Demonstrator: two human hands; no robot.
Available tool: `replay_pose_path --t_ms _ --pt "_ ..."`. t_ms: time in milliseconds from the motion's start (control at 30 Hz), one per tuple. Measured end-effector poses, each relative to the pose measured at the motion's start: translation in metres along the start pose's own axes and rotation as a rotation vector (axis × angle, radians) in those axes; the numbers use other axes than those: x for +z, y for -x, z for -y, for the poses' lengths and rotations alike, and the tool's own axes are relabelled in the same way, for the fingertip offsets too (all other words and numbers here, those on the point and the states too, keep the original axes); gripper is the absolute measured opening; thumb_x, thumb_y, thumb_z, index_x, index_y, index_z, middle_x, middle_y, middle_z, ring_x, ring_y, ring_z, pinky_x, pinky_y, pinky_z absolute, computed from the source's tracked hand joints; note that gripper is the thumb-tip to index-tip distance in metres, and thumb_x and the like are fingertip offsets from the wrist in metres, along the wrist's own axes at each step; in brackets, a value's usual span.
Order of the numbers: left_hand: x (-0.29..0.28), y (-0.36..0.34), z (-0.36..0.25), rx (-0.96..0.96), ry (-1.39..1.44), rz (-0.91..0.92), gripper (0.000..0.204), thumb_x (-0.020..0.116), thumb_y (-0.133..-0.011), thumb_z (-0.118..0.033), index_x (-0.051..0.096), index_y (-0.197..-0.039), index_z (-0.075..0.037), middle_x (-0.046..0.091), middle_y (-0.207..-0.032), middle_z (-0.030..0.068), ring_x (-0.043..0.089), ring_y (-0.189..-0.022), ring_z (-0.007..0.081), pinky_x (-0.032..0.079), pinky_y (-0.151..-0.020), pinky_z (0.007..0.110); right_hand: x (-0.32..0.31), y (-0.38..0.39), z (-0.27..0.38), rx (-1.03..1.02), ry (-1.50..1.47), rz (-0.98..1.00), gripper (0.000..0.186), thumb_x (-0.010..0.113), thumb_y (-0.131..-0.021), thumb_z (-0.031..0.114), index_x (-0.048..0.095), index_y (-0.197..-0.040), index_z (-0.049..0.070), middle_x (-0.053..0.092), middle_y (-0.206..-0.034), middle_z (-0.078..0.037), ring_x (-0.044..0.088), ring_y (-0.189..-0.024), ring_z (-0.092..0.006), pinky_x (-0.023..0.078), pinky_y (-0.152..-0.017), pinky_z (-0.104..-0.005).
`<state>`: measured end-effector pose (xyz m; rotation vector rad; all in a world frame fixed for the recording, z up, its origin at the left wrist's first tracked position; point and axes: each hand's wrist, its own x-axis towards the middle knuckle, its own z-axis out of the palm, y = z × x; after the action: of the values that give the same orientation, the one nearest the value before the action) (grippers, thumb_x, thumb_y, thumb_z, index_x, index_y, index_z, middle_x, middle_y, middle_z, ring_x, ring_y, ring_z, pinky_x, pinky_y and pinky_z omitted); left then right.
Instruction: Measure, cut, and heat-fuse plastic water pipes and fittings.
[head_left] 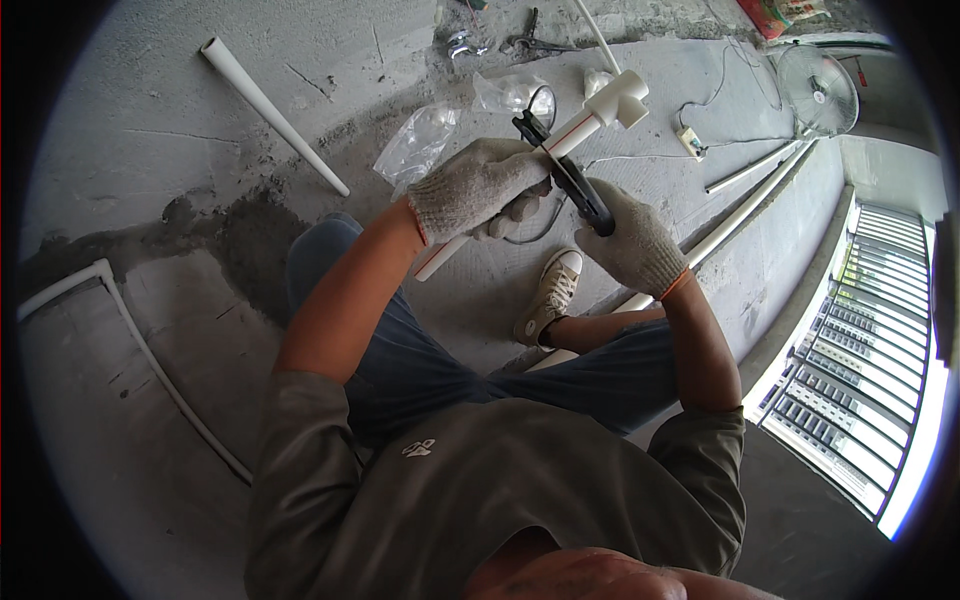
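A white plastic pipe [574, 134] with a red stripe slants across in front of me, with a white tee fitting [617, 99] on its far end. My left hand [483, 190], in a pale knit glove, is closed around the pipe; its lower end [440, 258] sticks out below the hand. My right hand [632, 240], gloved too, is closed on the handle of a black tool [573, 184] that looks like a pipe cutter. This tool lies across the pipe, between the left hand and the tee. Whether its blade touches the pipe is hidden.
Clear plastic bags [418, 145] lie on the concrete floor beyond my hands. A loose white pipe [270, 112] is at left, and long pipes [740, 212] run along the right wall. A power strip [690, 142], a fan [818, 90] and metal tools [535, 40] lie farther off.
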<state>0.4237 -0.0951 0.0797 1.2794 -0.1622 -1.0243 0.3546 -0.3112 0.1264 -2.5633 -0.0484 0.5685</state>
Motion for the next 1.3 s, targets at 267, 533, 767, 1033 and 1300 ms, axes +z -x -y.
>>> replay_pose_path --t_ms 267,533,767,1033,1300 --pt "0.003 0.001 0.000 0.012 -0.068 -0.005 0.038 0.053 -0.095 -0.042 0.062 -0.086 -0.007 0.053 -0.060 -0.0022 0.048 -0.043 0.0044 0.038 -0.037 0.020 0.004 -0.001 -0.010 0.091 0.030 0.045 0.049 0.066 -0.081 0.022 0.054 -0.124 0.002 0.064 -0.082 -0.016 0.064 -0.074 -0.0286 0.050 -0.073 -0.0392" --pt "0.008 -0.005 0.006 0.016 -0.104 0.017 0.038 0.051 -0.097 -0.041 0.062 -0.086 -0.006 0.053 -0.061 -0.0020 0.046 -0.043 0.0043 0.036 -0.035 0.021 0.003 0.001 -0.015 0.038 -0.096 0.110 0.057 0.061 -0.079 0.020 0.045 -0.131 0.002 0.063 -0.091 -0.025 0.065 -0.087 -0.0393 0.048 -0.080 -0.0457" --pt "0.007 -0.010 0.007 -0.044 -0.070 0.009 0.037 0.051 -0.097 -0.039 0.062 -0.086 -0.006 0.052 -0.060 -0.0025 0.046 -0.041 0.0048 0.036 -0.035 0.021 0.004 -0.001 -0.010 0.084 -0.083 0.118 0.054 0.065 -0.081 0.025 0.049 -0.127 0.000 0.063 -0.095 -0.024 0.064 -0.089 -0.0381 0.049 -0.080 -0.0446" --pt "-0.001 -0.006 0.010 0.045 -0.066 0.016 0.033 0.051 -0.097 -0.036 0.062 -0.087 -0.006 0.049 -0.056 -0.0023 0.043 -0.039 0.0041 0.032 -0.034 0.021 0.016 -0.006 -0.020 0.103 -0.069 0.080 0.047 0.067 -0.081 0.025 0.053 -0.118 0.000 0.064 -0.084 -0.022 0.066 -0.081 -0.0383 0.050 -0.075 -0.0443" --pt "0.009 -0.003 0.008 0.029 -0.160 -0.001 0.035 0.051 -0.097 -0.036 0.062 -0.088 -0.004 0.047 -0.057 -0.0032 0.042 -0.040 0.0041 0.030 -0.033 0.022 0.018 -0.003 -0.029 -0.021 -0.108 0.111 0.064 0.064 -0.079 0.023 0.043 -0.137 0.004 0.063 -0.102 -0.022 0.064 -0.094 -0.0370 0.049 -0.083 -0.0439"
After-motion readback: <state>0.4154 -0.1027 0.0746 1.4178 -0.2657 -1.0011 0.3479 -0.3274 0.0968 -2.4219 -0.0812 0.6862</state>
